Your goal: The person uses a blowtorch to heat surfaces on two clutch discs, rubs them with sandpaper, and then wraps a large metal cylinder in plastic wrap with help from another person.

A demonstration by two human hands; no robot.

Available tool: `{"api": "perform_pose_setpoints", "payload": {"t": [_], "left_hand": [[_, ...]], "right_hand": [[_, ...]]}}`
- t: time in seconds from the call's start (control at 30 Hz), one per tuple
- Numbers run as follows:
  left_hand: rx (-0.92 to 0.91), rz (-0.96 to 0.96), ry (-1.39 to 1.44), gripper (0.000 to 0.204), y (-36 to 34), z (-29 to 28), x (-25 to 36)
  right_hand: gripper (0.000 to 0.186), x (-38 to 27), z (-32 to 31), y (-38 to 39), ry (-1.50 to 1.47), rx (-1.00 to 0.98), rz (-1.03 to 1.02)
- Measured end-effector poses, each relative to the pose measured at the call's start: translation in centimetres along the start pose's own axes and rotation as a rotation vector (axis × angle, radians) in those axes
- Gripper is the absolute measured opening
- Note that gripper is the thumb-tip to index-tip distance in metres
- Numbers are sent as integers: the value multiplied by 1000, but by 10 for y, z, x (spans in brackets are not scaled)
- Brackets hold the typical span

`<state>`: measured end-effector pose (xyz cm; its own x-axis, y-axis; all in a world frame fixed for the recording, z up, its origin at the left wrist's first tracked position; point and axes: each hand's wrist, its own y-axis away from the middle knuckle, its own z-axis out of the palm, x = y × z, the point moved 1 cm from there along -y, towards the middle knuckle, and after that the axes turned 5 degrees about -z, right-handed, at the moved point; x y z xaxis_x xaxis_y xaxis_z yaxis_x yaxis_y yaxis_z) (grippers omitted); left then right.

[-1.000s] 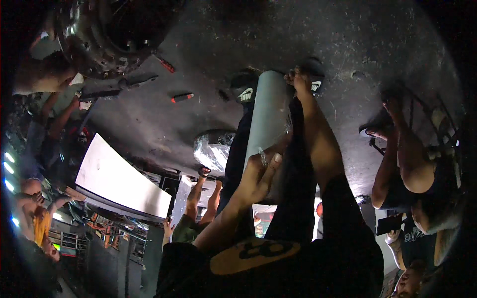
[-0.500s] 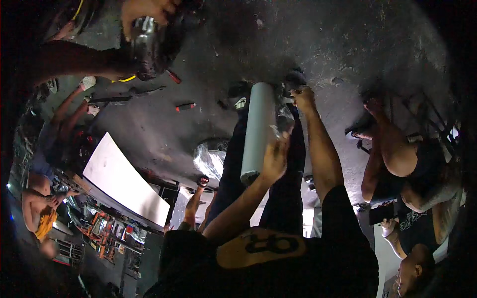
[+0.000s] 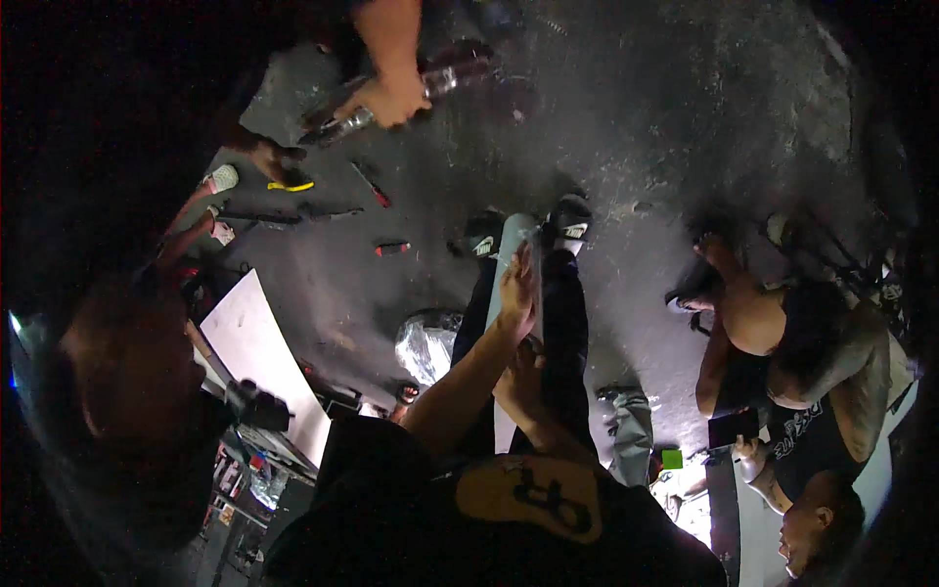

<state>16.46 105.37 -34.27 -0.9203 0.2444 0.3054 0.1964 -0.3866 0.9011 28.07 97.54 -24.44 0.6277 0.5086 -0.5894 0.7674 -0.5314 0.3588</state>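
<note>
A long pale grey tube (image 3: 517, 227) runs lengthwise between my legs, its far end near my shoes. My left hand (image 3: 518, 296) lies along its right side with the fingers stretched toward the far end. A strip of clear plastic film (image 3: 536, 279) shows beside those fingers. My right hand (image 3: 522, 380) is closer to my body, below the left wrist and against the tube's near part, with its fingers curled. What it holds, if anything, is hidden.
At the far left, another person's hand (image 3: 391, 101) grips a dark, film-wrapped long object (image 3: 455, 78). Screwdrivers (image 3: 372, 186) lie on the dark floor. A clear plastic bundle (image 3: 425, 347) sits left of my legs. A person crouches at right (image 3: 807, 391), holding a dark tablet (image 3: 733, 428).
My right hand has come back from the tube's far right side toward my body. My left hand has moved farther along the tube. At the left, a person has moved in closer.
</note>
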Motion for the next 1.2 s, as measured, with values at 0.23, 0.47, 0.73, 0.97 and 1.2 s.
{"api": "perform_pose_setpoints", "payload": {"t": [0.23,0.47,0.73,0.97,1.2], "left_hand": [[135,-40,-51,60,-22,12,7],[298,1210,-1585,46,-90,59,41],[187,170,-1404,36,-123,216,111],[-114,573,-1674,45,-195,200,123],[95,455,-1939,53,-118,223,157]], "right_hand": [[45,19,-3,-10,122,72,141],[41,44,-91,-77,-392,-86,604],[41,76,-131,-129,70,-33,241],[41,95,-76,-162,-103,230,463],[39,83,-97,-152,-169,75,448]]}}
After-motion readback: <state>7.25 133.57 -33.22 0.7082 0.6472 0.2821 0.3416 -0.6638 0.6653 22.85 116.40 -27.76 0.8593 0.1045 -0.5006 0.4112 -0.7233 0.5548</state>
